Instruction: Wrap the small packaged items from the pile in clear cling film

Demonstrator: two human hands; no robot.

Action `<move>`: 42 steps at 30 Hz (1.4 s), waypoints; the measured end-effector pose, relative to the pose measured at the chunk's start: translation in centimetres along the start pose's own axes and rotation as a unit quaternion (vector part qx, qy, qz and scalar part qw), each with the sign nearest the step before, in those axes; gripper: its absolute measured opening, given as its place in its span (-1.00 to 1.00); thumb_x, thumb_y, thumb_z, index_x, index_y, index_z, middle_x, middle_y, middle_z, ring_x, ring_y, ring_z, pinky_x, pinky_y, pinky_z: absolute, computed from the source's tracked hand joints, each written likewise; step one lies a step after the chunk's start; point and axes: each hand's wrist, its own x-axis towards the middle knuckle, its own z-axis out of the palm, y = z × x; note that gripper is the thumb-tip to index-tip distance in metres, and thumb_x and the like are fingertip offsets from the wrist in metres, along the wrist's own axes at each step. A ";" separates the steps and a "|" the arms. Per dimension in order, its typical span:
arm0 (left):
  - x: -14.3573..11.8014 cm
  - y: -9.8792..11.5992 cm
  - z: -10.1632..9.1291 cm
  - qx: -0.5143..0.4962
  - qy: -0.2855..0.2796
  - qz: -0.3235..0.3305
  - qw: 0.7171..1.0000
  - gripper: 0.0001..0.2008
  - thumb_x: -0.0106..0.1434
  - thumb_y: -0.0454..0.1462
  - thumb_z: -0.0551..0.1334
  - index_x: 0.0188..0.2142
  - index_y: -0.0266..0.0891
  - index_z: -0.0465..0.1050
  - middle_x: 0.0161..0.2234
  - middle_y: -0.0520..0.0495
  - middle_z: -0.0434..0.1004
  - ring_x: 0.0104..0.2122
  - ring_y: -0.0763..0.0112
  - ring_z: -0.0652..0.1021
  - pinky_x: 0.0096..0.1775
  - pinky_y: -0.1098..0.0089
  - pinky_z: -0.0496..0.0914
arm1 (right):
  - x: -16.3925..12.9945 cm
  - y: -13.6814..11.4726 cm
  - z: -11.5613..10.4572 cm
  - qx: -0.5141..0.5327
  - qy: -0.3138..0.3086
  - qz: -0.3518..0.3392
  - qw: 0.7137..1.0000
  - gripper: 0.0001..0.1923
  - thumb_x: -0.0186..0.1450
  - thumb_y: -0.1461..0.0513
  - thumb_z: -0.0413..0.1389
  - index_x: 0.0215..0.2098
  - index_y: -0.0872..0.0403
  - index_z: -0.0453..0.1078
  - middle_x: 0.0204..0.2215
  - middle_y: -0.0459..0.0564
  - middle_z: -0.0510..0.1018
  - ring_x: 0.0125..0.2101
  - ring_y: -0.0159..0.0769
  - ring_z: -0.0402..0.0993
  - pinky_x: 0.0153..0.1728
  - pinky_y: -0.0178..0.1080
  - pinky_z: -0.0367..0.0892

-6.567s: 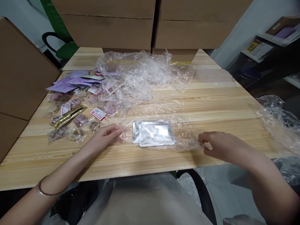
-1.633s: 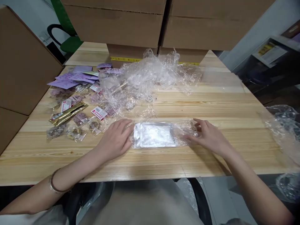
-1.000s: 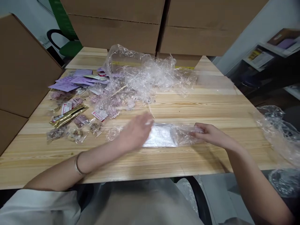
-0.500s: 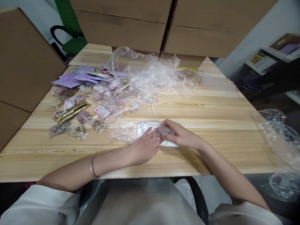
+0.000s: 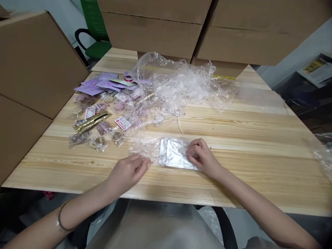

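Head cam, only view here: two silver pouches [image 5: 178,154] sit flat on the counter [image 5: 249,183], one overlapping the other, right in front of the person. Clear film [image 5: 145,147] spreads out from their left end.

Right hand [image 5: 202,157] has its fingers curled over the pouches' right end. Looks like there's film bunched under it, but I can't tell if it's gripping. Left hand [image 5: 129,173] is half curled, thumb near the index finger, at the near edge of the film; can't tell if it's pinching any.

Handling-wise, I'd guess the pouches are light, a bit stiff and pretty slick, so they'd probably slide on each other. I'd hold both together by the short ends, or press flat from above. Film's likely floppy, clingy and easy to tear, so pinch it near a corner.
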 end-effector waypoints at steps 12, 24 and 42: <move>0.9 1.1 2.2 -0.288 0.028 -0.219 0.932 -0.68 0.34 -0.05 0.17 -0.15 -0.25 0.47 -0.13 -0.15 0.53 -0.27 0.40 0.56 -0.24 0.40 0.49 | -3.2 1.2 -2.5 0.040 -0.101 -0.019 0.994 -0.54 0.44 0.23 -0.14 0.25 -0.14 0.28 0.18 -0.03 0.43 0.25 -0.10 0.21 0.20 0.07 0.21; 5.7 1.0 6.7 0.097 -0.192 0.295 0.931 -0.36 0.43 -0.14 0.09 0.39 -0.25 -0.12 0.38 -0.26 -0.03 0.38 0.25 -0.01 0.34 0.12 -0.01 | -3.9 1.7 -2.2 -0.008 -0.169 -0.043 0.985 -0.39 0.44 0.28 -0.16 0.42 -0.17 -0.12 0.34 -0.09 0.16 0.38 -0.15 -0.17 0.32 0.22 -0.13; 9.7 1.9 5.4 0.029 -0.161 0.398 0.903 -0.66 0.33 -0.37 0.09 0.08 -0.32 0.37 0.01 -0.27 0.55 -0.03 0.23 0.58 -0.01 0.30 0.48 | -4.4 1.0 -2.7 -0.044 -0.045 -0.117 0.991 -0.18 0.28 0.26 0.15 0.42 -0.06 -0.09 0.25 0.09 0.32 0.26 -0.13 0.22 0.17 -0.01 0.31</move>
